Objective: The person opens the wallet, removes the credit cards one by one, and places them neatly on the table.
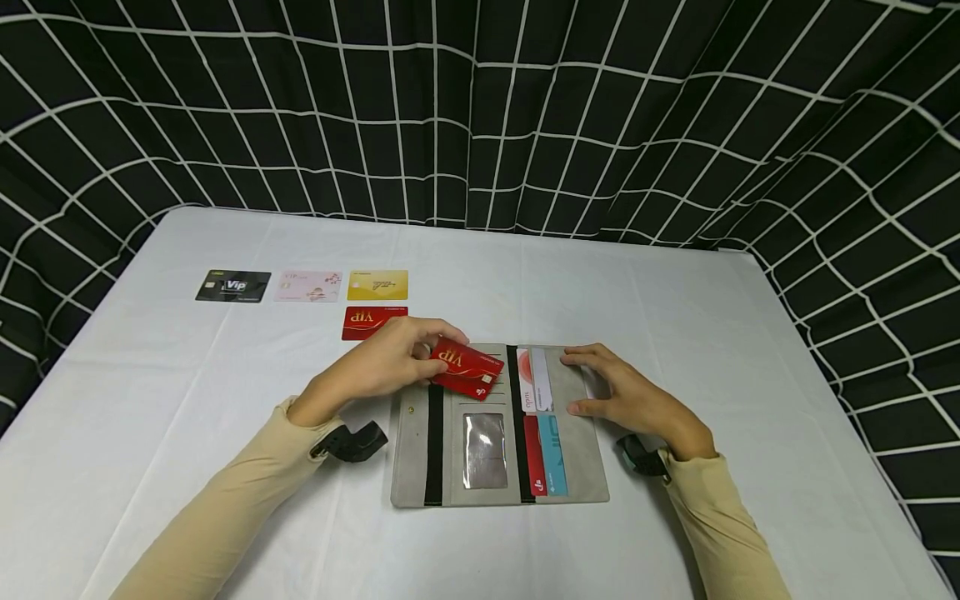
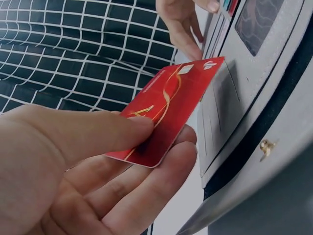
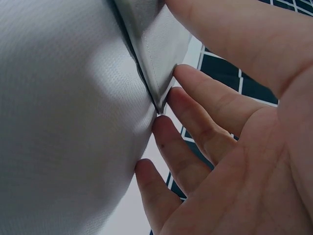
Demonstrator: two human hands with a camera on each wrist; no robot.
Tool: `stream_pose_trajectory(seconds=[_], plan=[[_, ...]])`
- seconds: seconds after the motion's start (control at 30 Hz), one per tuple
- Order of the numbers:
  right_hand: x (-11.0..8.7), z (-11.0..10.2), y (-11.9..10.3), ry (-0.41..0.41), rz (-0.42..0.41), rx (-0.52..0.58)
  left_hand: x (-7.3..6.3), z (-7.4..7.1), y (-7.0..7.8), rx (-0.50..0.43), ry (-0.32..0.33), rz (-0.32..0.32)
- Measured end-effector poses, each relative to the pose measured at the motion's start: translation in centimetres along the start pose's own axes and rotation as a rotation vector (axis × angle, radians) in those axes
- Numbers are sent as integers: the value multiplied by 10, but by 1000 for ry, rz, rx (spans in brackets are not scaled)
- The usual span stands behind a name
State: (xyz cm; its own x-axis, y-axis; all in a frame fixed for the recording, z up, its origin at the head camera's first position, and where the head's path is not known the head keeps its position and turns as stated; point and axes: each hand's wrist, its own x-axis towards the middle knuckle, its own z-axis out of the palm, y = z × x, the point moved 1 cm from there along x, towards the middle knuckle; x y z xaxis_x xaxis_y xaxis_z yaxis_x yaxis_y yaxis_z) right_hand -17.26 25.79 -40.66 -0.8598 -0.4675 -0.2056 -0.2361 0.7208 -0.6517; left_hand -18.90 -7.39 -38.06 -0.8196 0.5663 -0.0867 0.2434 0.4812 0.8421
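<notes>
Between thumb and fingers, my left hand [image 1: 393, 354] pinches a red VIP card [image 1: 472, 371] tilted above the left side of an open grey card wallet [image 1: 585, 467]. In the left wrist view, the thumb lies across the red card [image 2: 178, 98] and the fingers are beneath it. My right hand [image 1: 630, 392] rests at the wallet's upper right edge with its fingers spread. In the right wrist view, fingertips of that hand [image 3: 234, 137] touch the wallet's corner [image 3: 159, 83] and the cloth. Several cards, including a red one [image 1: 534, 454] and a blue one [image 1: 552, 454], sit in the wallet's right-hand slots.
Left of the wallet on the white tablecloth [image 1: 712, 308] lie a black Vip card [image 1: 233, 286], a pink card [image 1: 308, 287] and a yellow card [image 1: 378, 285]. Another red VIP card [image 1: 367, 321] lies below the yellow one, partly covered by my left hand. A black grid-patterned curtain [image 1: 420, 108] surrounds the table.
</notes>
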Motion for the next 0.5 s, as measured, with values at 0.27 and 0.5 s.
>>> stream_pose_trajectory(seconds=[0.27,0.5], plan=[[-1,1,-1,7,9,2,-1,-1,2,-64,61,-23],[-1,1,-1,8,13,-2,-2,-4,2,-145,94,-29]])
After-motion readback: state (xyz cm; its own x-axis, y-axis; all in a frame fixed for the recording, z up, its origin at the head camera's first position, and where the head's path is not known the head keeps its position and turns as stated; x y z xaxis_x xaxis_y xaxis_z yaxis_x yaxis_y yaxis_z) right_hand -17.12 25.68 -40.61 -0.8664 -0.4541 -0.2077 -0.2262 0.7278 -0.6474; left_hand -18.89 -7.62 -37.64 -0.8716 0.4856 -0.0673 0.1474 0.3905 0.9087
